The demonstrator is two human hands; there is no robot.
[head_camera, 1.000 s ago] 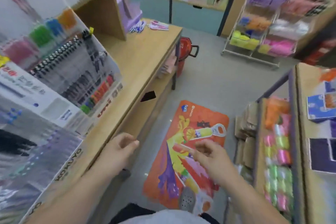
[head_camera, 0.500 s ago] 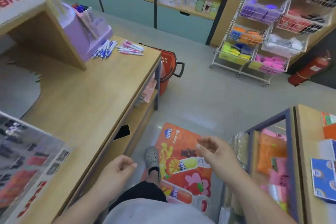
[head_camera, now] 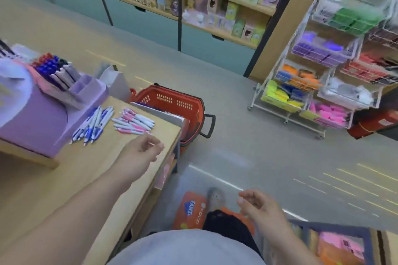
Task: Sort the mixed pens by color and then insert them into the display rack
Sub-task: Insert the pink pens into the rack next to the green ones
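Observation:
A bunch of blue-and-white pens (head_camera: 92, 123) lies on the wooden counter (head_camera: 64, 178), with a bunch of pink-and-white pens (head_camera: 133, 122) just to its right. Behind them stands the purple display rack (head_camera: 43, 112), with blue and red pens upright in its upper slots. My left hand (head_camera: 140, 157) hovers over the counter just in front of the pink pens, fingers loosely curled, holding nothing. My right hand (head_camera: 258, 206) hangs over the aisle floor, fingers relaxed and empty.
A red shopping basket (head_camera: 172, 103) sits on the floor past the counter's end. A white wire rack (head_camera: 318, 84) of coloured goods stands at the right, shelves of boxes along the back. An orange floor mat (head_camera: 189, 211) lies under my foot.
I have walked along the counter, so the pens and purple rack are much nearer. My left hand has risen from the counter edge to near the pink pens. The right hand stays low and empty.

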